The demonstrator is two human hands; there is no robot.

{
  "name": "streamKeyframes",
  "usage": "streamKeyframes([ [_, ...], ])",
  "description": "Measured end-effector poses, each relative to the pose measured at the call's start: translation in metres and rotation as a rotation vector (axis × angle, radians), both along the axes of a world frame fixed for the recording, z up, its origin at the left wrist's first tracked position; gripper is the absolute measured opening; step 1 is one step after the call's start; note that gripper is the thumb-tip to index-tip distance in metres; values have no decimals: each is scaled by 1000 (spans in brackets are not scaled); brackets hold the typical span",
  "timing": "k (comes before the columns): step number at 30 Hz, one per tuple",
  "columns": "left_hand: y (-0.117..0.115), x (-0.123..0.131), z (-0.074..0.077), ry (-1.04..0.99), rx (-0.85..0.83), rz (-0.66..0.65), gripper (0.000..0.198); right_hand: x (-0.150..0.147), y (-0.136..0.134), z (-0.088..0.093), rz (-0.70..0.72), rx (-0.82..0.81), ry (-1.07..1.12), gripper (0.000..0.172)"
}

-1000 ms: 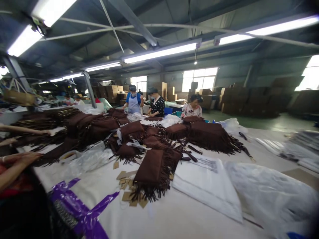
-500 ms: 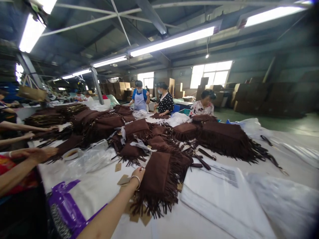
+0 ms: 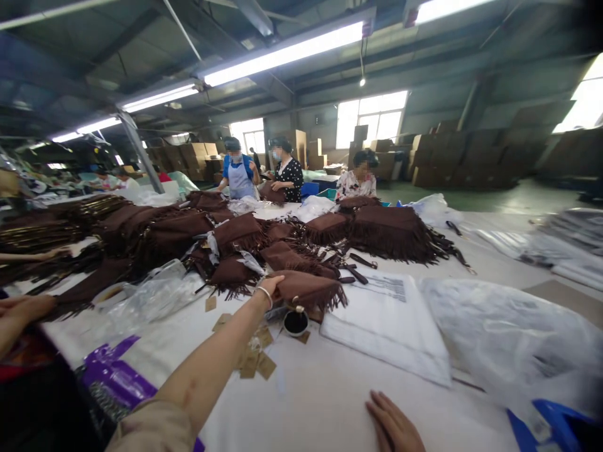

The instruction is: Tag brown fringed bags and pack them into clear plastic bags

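My left hand [image 3: 269,290], with a bangle at the wrist, grips the near edge of a brown suede fringed bag [image 3: 306,290] and holds it slightly off the table. My right hand [image 3: 392,424] rests on the white-covered table [image 3: 301,402] at the bottom of the view, fingers apart, touching nothing else. Kraft paper tags [image 3: 257,358] lie below my left forearm. Just under the bag stands a small round pot with dark contents [image 3: 296,322]. Many more fringed bags [image 3: 398,235] are heaped across the table.
A co-worker's hand [image 3: 28,307] lies at the left edge. A folded white bag with a printed label [image 3: 386,323] and clear plastic [image 3: 499,339] lie to the right. Purple plastic strapping [image 3: 113,370] sits at left. Several people stand across the table, with stacked cardboard boxes [image 3: 464,160] behind.
My left hand has entered, taken hold of the near fringed bag and pulled it up and away from the tags. My right hand has come into view at the bottom.
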State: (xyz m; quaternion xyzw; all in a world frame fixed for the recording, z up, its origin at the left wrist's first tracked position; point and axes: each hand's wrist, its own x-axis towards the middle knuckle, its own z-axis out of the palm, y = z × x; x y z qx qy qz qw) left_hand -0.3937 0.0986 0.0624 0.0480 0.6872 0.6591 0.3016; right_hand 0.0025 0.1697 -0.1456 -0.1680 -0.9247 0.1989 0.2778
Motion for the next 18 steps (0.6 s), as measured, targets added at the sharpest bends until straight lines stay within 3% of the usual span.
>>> streamKeyframes([
  [3,6,50,19,3,138,14,21,4,-12,21,-71,-147,9,32],
  [6,-7,127,10,0,238,-24,21,11,-33,43,-97,-450,74,35],
  [10,-51,254,-49,-84,243,-185,32,36,-77,52,-58,-1133,395,63],
  [13,-88,327,-97,-258,188,-341,41,65,-108,52,-80,-1670,686,49],
  [15,-107,348,-117,-366,174,-410,44,80,-118,57,-154,-1887,849,36],
  [18,-122,340,-129,-576,230,-425,41,90,-119,67,-259,-2023,995,27],
])
